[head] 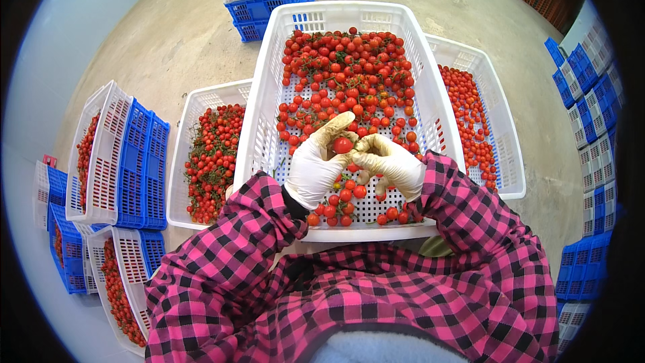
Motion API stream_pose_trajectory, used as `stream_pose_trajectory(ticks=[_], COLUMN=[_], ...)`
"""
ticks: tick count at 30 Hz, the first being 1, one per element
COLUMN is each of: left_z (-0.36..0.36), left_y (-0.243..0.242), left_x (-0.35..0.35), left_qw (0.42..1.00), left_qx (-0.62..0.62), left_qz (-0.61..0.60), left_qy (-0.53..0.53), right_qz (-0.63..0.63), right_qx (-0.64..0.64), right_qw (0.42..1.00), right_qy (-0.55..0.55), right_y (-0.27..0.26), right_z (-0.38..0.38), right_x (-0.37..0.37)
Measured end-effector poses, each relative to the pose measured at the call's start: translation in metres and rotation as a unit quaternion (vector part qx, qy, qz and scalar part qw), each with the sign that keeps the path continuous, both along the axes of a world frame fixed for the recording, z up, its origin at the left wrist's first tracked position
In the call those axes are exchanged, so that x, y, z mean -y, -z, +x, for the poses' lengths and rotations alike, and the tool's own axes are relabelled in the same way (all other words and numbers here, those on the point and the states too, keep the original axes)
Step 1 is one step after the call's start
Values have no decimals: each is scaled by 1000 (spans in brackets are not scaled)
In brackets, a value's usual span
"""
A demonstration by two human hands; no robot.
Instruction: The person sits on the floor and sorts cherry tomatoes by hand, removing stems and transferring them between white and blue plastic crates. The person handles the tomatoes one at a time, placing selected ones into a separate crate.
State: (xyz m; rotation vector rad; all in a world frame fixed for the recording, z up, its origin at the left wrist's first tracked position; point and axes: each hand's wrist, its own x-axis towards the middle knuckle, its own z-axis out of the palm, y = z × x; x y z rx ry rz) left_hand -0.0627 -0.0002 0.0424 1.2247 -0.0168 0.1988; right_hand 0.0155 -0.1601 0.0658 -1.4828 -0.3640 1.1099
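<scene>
Both my hands wear thin white gloves with yellow-stained fingers and meet above a white plastic crate (426, 70). In my left hand (315, 169) sits a red cherry tomato (343, 145), held between the thumb and the curled fingers. The fingertips of my right hand (390, 161) are pinched together at that tomato's right side. Whether they grip a stem there I cannot tell. Cherry tomatoes on green stems (347, 60) are heaped at the crate's far end, and looser ones lie under and around my hands on the perforated floor.
A white crate (214, 92) of tomatoes and stems stands at left; another (511, 161) at right holds loose tomatoes. Blue and white crates are stacked at far left (143, 161), beyond the middle crate (272, 5) and along the right side (587, 267). Concrete floor (166, 40) lies between.
</scene>
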Motion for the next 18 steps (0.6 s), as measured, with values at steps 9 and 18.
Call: stream_pose_trajectory(ticks=[9, 18], left_z=[5, 5], left_y=[-4, 3], left_x=[-8, -18], left_qw=[996, 998], left_qx=[15, -46], left_qz=[-74, -15], left_qy=[-45, 42], right_qz=[148, 173], right_qx=[36, -22], right_qw=[985, 981], right_qy=[74, 87], right_y=[4, -6], right_z=[-1, 11], right_x=[-2, 0])
